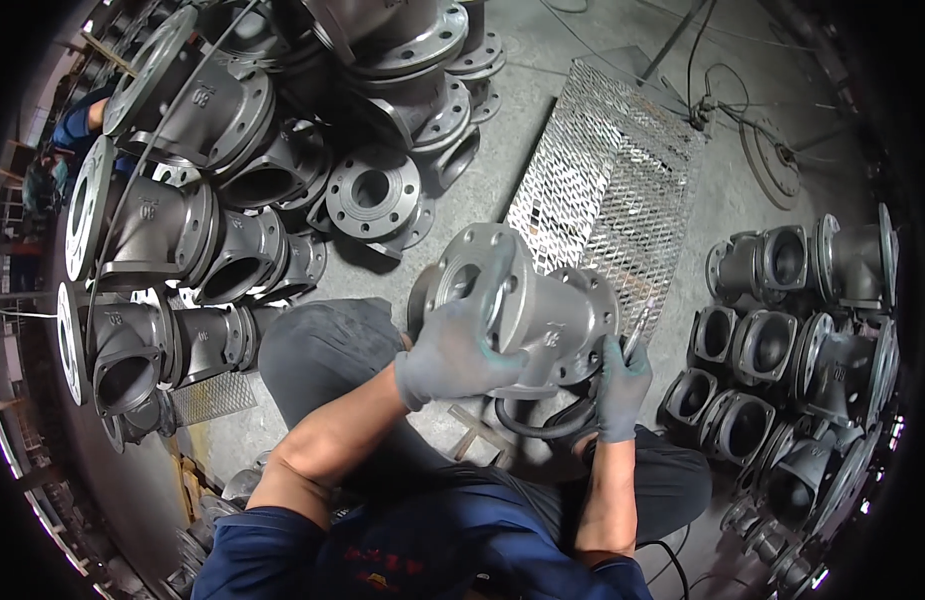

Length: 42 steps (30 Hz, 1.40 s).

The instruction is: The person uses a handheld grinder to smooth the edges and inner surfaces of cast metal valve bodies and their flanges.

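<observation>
Between my knees is a grey cast valve body (pixel 552 325) with round, bolt-holed flanges. My left hand (pixel 462 350), in a grey glove, is closed round the edge of its left flange, the fingers reaching up along the rim. My right hand (pixel 624 388), gloved too, is closed on a slim, pen-like metal tool (pixel 639 328) beside the right flange. The tool points up and away from me, and its lower part is hidden in the hand. A black hose (pixel 547 432) curves below the valve body toward my right hand.
Stacked flanged castings (pixel 162 225) rise on the left. More castings (pixel 767 340) stand in rows on the right. A metal grating (pixel 607 170) lies on the concrete floor ahead, with cables and a round disc (pixel 782 155) beyond it. Another person's arm (pixel 82 120) shows at far left.
</observation>
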Motion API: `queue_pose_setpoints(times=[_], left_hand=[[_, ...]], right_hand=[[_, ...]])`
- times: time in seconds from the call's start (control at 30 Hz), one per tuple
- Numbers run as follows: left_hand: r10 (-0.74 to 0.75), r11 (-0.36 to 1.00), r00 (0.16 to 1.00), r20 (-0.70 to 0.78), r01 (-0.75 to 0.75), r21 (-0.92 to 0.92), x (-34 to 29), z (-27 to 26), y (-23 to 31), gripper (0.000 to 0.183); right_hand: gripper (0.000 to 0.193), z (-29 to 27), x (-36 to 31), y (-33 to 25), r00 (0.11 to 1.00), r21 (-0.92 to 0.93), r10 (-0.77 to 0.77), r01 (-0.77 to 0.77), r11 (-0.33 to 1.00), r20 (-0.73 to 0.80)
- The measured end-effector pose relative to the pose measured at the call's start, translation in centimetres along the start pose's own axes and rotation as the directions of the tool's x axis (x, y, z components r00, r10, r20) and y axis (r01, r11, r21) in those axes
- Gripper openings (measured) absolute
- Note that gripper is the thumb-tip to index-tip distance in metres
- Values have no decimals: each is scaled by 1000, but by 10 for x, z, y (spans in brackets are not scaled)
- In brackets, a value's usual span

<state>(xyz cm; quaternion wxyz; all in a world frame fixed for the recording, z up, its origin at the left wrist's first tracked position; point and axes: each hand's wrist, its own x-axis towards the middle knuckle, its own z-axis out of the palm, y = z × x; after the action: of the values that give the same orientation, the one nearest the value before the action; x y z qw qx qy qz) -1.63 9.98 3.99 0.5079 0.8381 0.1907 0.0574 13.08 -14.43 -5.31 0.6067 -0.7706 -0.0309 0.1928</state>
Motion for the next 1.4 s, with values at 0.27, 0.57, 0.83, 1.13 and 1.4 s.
queue_pose_setpoints(times=[0.27,0.57,0.83,1.13,1.4], left_hand=[[-34,944,960,-277,121,306,5,-111,-5,118],[-82,748,926,-368,301,591,104,-172,-93,118],[-106,705,961,-255,253,663,106,-238,-172,113],[158,439,954,-257,165,883,108,-105,-31,79],[379,783,844,379,-511,355,45,173,123,75]], right_hand=[[30,116,14,-35,930,-57,25,-5,998,366],[33,40,-17,-48,906,-45,243,-242,969,346],[40,-57,-34,-59,973,38,188,-194,980,134],[43,-189,-94,-72,977,414,-145,68,908,158],[45,-238,-136,-42,968,633,-246,160,758,50]])
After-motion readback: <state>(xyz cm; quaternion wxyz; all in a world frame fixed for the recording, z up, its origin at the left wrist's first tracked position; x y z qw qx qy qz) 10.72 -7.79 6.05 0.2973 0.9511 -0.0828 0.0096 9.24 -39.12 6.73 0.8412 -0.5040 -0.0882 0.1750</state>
